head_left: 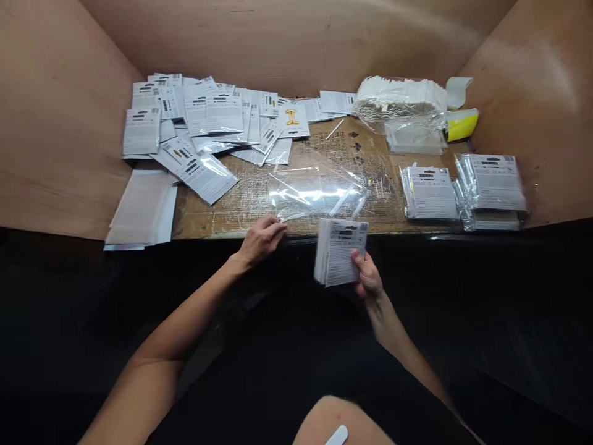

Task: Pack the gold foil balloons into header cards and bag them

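My right hand (368,275) grips a stack of printed cards in clear sleeves (345,250) at its right side, thumb on the front, just off the table's near edge. My left hand (263,240) is closed at that edge, its fingertips pinching the near left corner of a clear plastic bag (306,191). This bag lies flat and shiny on the cardboard, with a thin white strip (293,217) by my fingertips and more white strips at its right end.
Loose sleeved cards (217,114) are heaped at the back left, above a pile of blank sleeves (141,207). Bundled card stacks (430,193) stand at right. Behind them are a bag of white pieces (401,96) and a yellow item (462,125). Cardboard walls (296,43) enclose three sides.
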Available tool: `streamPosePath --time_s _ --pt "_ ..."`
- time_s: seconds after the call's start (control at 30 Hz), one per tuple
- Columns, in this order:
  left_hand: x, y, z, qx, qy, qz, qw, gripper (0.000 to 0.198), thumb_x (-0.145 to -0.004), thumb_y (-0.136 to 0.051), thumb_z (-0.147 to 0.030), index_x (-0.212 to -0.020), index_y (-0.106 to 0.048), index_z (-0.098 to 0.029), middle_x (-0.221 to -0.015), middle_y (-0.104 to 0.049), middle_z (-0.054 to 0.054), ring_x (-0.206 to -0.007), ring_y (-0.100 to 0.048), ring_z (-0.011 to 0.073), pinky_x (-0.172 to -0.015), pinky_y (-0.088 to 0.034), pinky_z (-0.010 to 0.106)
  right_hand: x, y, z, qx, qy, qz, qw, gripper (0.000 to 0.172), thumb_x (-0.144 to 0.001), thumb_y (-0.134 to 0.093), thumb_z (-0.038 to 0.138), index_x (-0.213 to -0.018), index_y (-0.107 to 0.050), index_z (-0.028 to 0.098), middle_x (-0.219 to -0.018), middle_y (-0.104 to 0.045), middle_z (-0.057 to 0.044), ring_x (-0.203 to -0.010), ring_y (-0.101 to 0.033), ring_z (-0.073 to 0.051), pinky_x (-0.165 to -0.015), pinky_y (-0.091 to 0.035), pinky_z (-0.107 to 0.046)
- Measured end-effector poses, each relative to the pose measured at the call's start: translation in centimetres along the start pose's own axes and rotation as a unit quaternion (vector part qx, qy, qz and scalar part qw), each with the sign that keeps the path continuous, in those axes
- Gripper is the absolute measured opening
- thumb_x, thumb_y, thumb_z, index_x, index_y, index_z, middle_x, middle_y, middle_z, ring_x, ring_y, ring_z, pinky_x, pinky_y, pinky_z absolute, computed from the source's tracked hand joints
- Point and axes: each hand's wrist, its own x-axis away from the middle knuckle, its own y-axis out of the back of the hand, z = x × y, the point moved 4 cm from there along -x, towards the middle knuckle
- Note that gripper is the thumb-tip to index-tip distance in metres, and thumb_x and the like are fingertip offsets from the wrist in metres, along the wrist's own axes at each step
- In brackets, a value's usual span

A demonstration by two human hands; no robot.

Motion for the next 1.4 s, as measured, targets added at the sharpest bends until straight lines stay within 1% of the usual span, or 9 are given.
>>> streamPosePath --time_s 0.07,0.13,0.23,0.37,0.47,0.73,0.9,1.03,1.4 --pt "0.9 -0.1 -0.4 0.035 0.023 -0.032 0.999 0.014 -0.096 -0.072 -0.036 -0.102 -0.08 -0.026 -0.11 -0.073 0.01 -0.108 -0.07 0.0276 -0.102 -0.057 0.044 -0.3 -2.1 -0.5 0.009 -0.006 0.033 0.999 0.061 -0.076 -0.089 0.066 -0.115 -0.069 0.023 -0.12 -0.081 -0.012 -0.117 -0.076 -0.034 -0.098 -0.065 -0.051" --pt "2.9 0.0 -0.9 0.079 0.083 -0.141 0.983 0.012 -0.089 -0.081 -0.033 -0.098 -0.077 -0.025 -0.107 -0.073 0.008 -0.106 -0.07 0.0246 -0.102 -0.056 0.041 -0.3 -3.5 -0.8 0.003 -0.005 0.045 0.999 0.062 -0.077 -0.089 0.065 -0.117 -0.068 0.022 -0.122 -0.08 -0.012 -0.119 -0.075 -0.035 -0.099 -0.065 -0.051" --pt "7.1 -0.8 -1.4 0.238 0.253 -0.313 0.884 0.031 -0.078 -0.091 -0.029 -0.097 -0.067 -0.023 -0.099 -0.069 0.003 -0.096 -0.069 0.0179 -0.094 -0.058 0.033 0.0 -4.0 -0.7 -0.009 -0.009 0.044 0.999 0.061 -0.079 -0.088 0.063 -0.12 -0.068 0.022 -0.125 -0.079 -0.012 -0.121 -0.075 -0.034 -0.098 -0.066 -0.051" --pt "8.8 -5.2 -2.9 0.552 0.436 -0.168 0.69 0.05 -0.067 -0.095 -0.017 -0.106 -0.064 -0.019 -0.108 -0.076 0.01 -0.095 -0.075 0.0185 -0.07 -0.056 0.023 0.5 -3.2 -0.4 0.005 -0.015 0.04 0.999 0.061 -0.08 -0.087 0.065 -0.12 -0.068 0.023 -0.124 -0.079 -0.013 -0.119 -0.075 -0.035 -0.095 -0.067 -0.051" --pt "7.6 -6.2 -3.7 0.606 0.459 -0.138 0.635 0.051 -0.064 -0.093 -0.008 -0.108 -0.068 -0.016 -0.111 -0.08 0.014 -0.095 -0.079 0.0206 -0.053 -0.045 0.016 0.8 -2.8 -0.2 0.032 -0.015 0.041 0.999 0.06 -0.082 -0.085 0.065 -0.12 -0.068 0.023 -0.123 -0.08 -0.013 -0.118 -0.076 -0.035 -0.095 -0.067 -0.052" --pt "5.7 -7.3 -3.4 0.593 0.455 -0.209 0.63 0.025 -0.072 -0.091 -0.012 -0.087 -0.071 -0.013 -0.079 -0.076 0.006 -0.075 -0.079 0.0161 -0.065 -0.059 0.021 1.5 0.2 2.4 0.07 -0.017 0.056 0.996 0.06 -0.074 -0.092 0.064 -0.113 -0.074 0.021 -0.115 -0.082 -0.013 -0.112 -0.078 -0.036 -0.095 -0.067 -0.052" --pt "4.6 -8.5 -3.9 0.588 0.448 -0.206 0.641 0.032 -0.079 -0.095 -0.03 -0.082 -0.068 -0.014 -0.073 -0.072 0.004 -0.073 -0.078 0.0176 -0.071 -0.063 0.027 2.5 -0.8 2.7 0.096 -0.133 0.234 0.958 0.06 -0.073 -0.095 0.058 -0.11 -0.08 0.013 -0.106 -0.084 -0.016 -0.092 -0.082 -0.031 -0.08 -0.066 -0.038" --pt "3.7 -8.4 -4.9 0.551 0.446 -0.149 0.689 0.044 -0.076 -0.097 -0.048 -0.084 -0.069 -0.015 -0.076 -0.075 0.005 -0.064 -0.074 0.0172 -0.061 -0.06 0.027 2.0 -3.3 1.8 0.109 -0.214 0.334 0.911 0.059 -0.072 -0.097 0.053 -0.108 -0.081 0.009 -0.102 -0.084 -0.015 -0.082 -0.082 -0.023 -0.076 -0.065 -0.029" --pt "3.3 -6.1 -5.9 0.501 0.37 -0.04 0.782 0.067 -0.07 -0.094 -0.069 -0.098 -0.077 -0.01 -0.083 -0.075 0.012 -0.066 -0.07 0.0169 -0.057 -0.054 0.025 0.8 -1.7 3.9 0.175 -0.186 0.278 0.926 0.06 -0.073 -0.097 0.056 -0.109 -0.081 0.01 -0.102 -0.084 -0.014 -0.083 -0.081 -0.024 -0.075 -0.065 -0.031"
